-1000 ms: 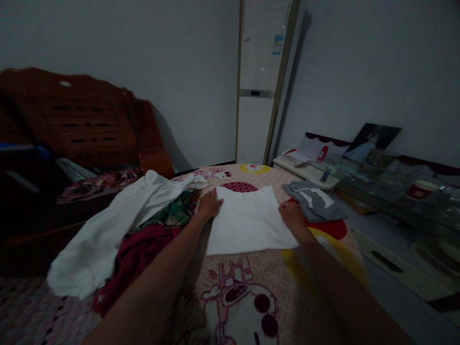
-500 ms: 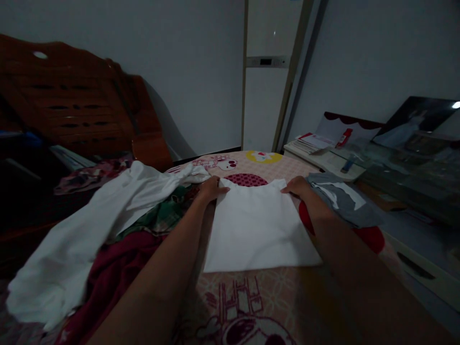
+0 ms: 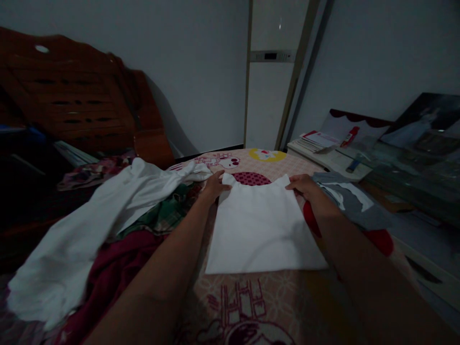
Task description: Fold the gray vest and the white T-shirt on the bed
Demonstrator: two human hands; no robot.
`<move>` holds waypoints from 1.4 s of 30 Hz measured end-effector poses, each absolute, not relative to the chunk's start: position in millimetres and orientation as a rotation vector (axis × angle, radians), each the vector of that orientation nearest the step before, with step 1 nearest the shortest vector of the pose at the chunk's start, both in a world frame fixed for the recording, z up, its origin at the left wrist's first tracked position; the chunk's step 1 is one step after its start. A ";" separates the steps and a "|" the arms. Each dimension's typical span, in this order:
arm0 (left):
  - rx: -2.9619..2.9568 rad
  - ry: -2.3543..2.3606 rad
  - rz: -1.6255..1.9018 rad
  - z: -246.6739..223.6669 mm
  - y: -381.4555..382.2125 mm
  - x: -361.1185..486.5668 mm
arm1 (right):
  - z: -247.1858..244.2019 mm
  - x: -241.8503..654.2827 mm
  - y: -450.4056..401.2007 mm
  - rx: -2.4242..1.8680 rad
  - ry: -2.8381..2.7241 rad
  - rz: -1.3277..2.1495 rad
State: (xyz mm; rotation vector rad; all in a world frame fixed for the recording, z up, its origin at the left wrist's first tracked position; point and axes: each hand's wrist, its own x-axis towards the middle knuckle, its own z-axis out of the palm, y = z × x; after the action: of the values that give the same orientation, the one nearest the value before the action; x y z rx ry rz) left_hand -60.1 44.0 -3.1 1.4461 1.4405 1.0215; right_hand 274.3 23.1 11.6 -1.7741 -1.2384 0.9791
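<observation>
A white shirt (image 3: 266, 225), folded into a flat panel, lies in front of me with its curved neckline at the far end. My left hand (image 3: 216, 186) pinches its far left corner between thumb and fingers. At the far right corner, my right hand (image 3: 301, 185) grips the cloth the same way. Both far corners look slightly raised, while the near edge rests on the patterned pink cover (image 3: 251, 287). Left of my left forearm lies a heap with a white garment (image 3: 82, 235), a green plaid garment (image 3: 161, 213) and a maroon garment (image 3: 118, 268).
A folded grey garment with white print (image 3: 345, 196) lies beyond my right forearm. Further right are a low cabinet with papers (image 3: 312, 141) and a glass-topped surface (image 3: 402, 167). A carved wooden chair (image 3: 72, 105) stands at the back left, and a tall white unit (image 3: 269, 100) at the back.
The shirt's far corners have lifted a little, with both hands still holding them. The whole view has shifted slightly.
</observation>
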 end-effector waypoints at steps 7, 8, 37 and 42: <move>1.351 0.981 1.274 10.7 17.9 -63.4 | 35.4 268.0 -16.5 -1.440 -1.262 0.805; 1.368 0.927 1.282 15.7 10.9 -64.7 | 41.3 268.0 -26.1 -1.398 -1.288 0.793; 2.017 0.810 0.293 47.1 -99.0 -119.7 | 29.6 280.6 -148.1 -1.421 -1.983 0.510; 2.336 0.882 0.654 50.6 -94.7 -76.3 | 31.1 251.3 -140.6 -1.256 -1.996 0.253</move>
State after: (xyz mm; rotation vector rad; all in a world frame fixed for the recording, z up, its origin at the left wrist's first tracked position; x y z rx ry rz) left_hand -76.3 -94.7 50.6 2.3361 0.8823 0.6542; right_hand 251.3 -140.6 31.1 -1.2562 -1.9963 0.2529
